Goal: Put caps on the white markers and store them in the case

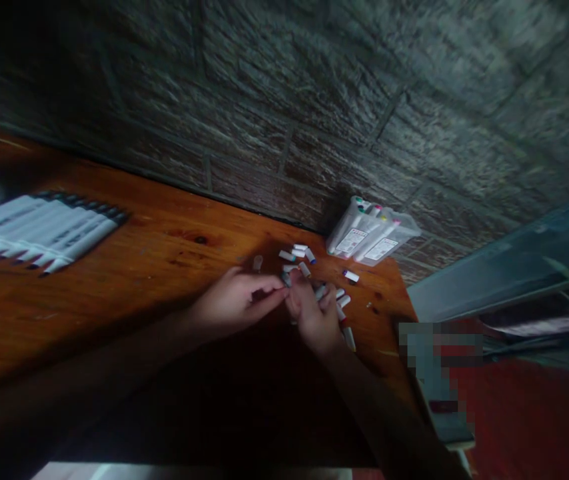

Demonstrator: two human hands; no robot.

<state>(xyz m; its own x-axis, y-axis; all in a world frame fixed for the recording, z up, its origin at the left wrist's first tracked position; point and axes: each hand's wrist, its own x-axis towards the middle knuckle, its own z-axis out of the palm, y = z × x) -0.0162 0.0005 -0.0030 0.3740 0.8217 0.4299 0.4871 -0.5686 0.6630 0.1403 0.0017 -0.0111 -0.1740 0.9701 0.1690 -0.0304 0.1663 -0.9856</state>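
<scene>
Both of my hands meet over a wooden table [164,253] near its right end. My left hand [237,303] is closed in a pinch, fingertips touching something small by my right hand. My right hand [314,313] is curled round a white marker [347,330] whose tip sticks out below the fist. Several loose white marker caps [297,257] lie scattered just beyond my fingers. The picture is dim and blurred.
A row of white markers [39,230] lies side by side at the table's left. A clear plastic marker case [372,233] leans against the dark stone wall [314,100] at the back right. Right of the table stands a glass surface [514,267] above red flooring.
</scene>
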